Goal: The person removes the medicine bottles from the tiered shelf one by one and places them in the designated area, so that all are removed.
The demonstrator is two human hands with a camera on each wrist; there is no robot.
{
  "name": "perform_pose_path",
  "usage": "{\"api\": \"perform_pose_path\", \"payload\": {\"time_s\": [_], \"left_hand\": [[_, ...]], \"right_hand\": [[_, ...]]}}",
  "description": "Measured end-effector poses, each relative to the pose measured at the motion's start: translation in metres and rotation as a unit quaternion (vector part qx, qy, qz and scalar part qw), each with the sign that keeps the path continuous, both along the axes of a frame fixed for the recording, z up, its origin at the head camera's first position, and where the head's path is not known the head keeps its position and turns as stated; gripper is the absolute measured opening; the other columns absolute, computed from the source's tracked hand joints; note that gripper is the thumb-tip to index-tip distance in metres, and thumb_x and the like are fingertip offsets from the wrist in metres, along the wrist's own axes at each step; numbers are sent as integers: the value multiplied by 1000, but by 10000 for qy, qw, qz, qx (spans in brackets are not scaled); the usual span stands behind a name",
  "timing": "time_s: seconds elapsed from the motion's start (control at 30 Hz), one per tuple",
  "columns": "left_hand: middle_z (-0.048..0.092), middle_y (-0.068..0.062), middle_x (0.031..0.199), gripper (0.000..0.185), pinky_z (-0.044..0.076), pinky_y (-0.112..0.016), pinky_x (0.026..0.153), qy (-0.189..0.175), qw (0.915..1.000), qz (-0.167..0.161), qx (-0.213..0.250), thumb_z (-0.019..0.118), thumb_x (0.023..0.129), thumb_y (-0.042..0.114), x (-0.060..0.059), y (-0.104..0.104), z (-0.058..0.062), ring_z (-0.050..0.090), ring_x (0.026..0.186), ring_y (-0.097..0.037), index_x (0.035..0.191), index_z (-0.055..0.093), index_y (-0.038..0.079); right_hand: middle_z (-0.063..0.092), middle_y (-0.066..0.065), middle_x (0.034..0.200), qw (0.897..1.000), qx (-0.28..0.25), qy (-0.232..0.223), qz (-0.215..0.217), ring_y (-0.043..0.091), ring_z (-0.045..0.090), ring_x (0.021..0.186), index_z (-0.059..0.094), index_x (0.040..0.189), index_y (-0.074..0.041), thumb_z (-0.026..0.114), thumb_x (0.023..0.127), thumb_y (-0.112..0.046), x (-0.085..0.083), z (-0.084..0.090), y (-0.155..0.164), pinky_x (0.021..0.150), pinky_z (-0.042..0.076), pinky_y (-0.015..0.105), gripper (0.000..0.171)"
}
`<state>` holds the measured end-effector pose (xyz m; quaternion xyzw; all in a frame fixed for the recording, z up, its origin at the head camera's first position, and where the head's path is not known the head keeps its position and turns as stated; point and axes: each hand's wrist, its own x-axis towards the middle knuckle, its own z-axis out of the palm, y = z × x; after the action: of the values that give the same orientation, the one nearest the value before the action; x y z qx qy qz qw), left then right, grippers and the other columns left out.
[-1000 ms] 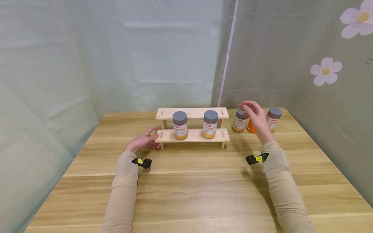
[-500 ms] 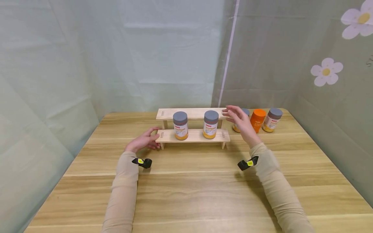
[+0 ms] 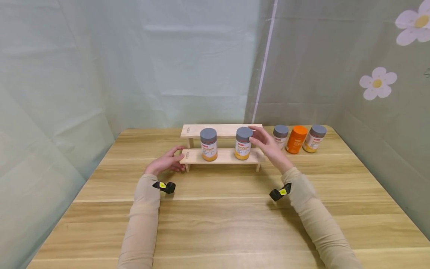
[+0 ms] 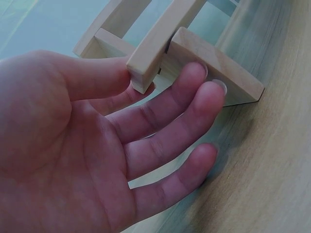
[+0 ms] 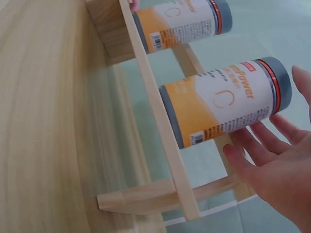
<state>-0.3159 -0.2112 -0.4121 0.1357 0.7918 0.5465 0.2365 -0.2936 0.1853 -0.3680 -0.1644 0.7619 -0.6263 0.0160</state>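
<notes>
The left hand (image 3: 164,163) pinches the end of the lower board of a wooden rack (image 3: 223,157) left of centre in the head view; in the left wrist view its thumb lies on the board's end at the top centre, with the other fingers bent beneath it, near the rack's leg. The right hand (image 3: 270,148), right of centre, has its fingers spread beside the right jar (image 3: 242,146); whether they touch it, I cannot tell. That jar stands upright on the lower board, just right of the frame's centre, and the left jar (image 3: 209,146), also grey-lidded, stands on the same board slightly left of centre. At the middle right, an orange jar (image 3: 296,140) stands between two more grey-lidded jars (image 3: 314,139) on the wooden table (image 3: 215,220), which fills the lower frame.
</notes>
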Motion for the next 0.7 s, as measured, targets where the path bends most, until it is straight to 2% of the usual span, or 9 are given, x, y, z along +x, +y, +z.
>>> {"api": "perform_pose_path", "payload": {"time_s": [0.2, 0.7], "left_hand": [[66, -3, 83, 56, 53, -30, 74, -31, 10000, 12, 14, 39, 106, 27, 0, 0, -1, 68, 77, -14, 153, 14, 10], [68, -5, 88, 58, 55, -32, 76, -42, 10000, 37, -44, 39, 106, 26, -1, 0, 0, 69, 79, -15, 154, 12, 10]], "right_hand": [[43, 19, 147, 9999, -59, -76, -35, 34, 39, 138, 36, 146, -12, 58, 97, -12, -1, -3, -6, 114, 31, 51, 54], [42, 22, 147, 9999, 78, 117, 10, 42, 46, 132, 32, 148, -16, 65, 92, -7, 0, -8, -11, 112, 32, 55, 66]]}}
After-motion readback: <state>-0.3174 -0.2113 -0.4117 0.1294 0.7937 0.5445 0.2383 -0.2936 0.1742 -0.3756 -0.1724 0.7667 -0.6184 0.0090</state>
